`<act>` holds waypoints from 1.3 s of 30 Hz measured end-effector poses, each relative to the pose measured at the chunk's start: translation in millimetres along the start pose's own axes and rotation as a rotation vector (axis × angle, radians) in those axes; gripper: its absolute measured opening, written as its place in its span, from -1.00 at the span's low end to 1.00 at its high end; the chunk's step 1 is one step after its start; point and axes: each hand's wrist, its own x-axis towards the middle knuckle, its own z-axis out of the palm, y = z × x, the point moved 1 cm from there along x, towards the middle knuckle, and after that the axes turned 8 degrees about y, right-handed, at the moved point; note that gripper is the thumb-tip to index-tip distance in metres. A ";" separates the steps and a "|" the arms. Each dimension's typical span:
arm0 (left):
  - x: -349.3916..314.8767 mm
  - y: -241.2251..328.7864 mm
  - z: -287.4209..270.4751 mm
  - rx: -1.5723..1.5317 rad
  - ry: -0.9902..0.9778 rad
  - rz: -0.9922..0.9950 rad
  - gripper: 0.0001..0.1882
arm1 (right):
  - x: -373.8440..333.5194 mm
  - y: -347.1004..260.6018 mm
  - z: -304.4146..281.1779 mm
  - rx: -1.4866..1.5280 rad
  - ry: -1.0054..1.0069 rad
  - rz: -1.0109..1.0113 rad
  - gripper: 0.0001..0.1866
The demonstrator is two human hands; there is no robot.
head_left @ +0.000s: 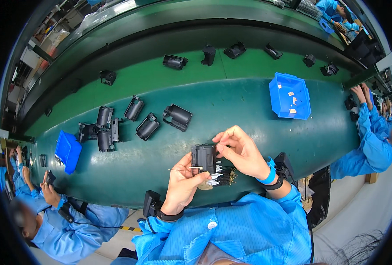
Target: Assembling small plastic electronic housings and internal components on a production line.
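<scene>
My left hand (180, 187) is closed round a black plastic housing (203, 157), holding it up above the bench near my body. A thin wire with a white end (195, 167) lies across the fingers of that hand, against the housing. At the housing's right edge, the thumb and forefinger of my right hand (244, 154) are pinched together; what is between them, if anything, is too small to make out. Just below and right of the housing lies a bundle of short black wires (226, 176) with white ends, partly hidden by the housing and my hands.
Several black housings (104, 140) lie grouped at left on the green bench (231, 106), with more along the green strip behind (175, 62). A blue bin (68, 152) stands left; another blue bin (276, 95) with small pale pieces is at right. Co-workers sit on both sides.
</scene>
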 end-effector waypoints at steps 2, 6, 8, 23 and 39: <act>-0.4 0.3 -0.8 -0.009 -0.010 -0.010 -0.44 | -0.6 -5.2 2.9 -0.190 0.035 -0.112 -0.79; -3.9 2.2 0.4 -0.020 0.001 -0.036 -0.43 | -0.5 -3.4 3.1 -0.263 -0.050 -0.135 -0.66; -3.4 3.2 1.4 -0.025 -0.002 -0.040 -0.43 | -0.4 -2.8 3.0 -0.260 -0.094 -0.119 -0.56; -2.4 8.0 -4.7 -0.038 -0.089 -0.153 -0.36 | -17.6 -2.1 17.9 -0.366 -0.115 -0.178 -0.41; 4.5 14.5 -2.5 -0.073 0.023 -0.091 -0.37 | -21.6 -1.5 6.2 0.194 -0.037 0.242 -0.71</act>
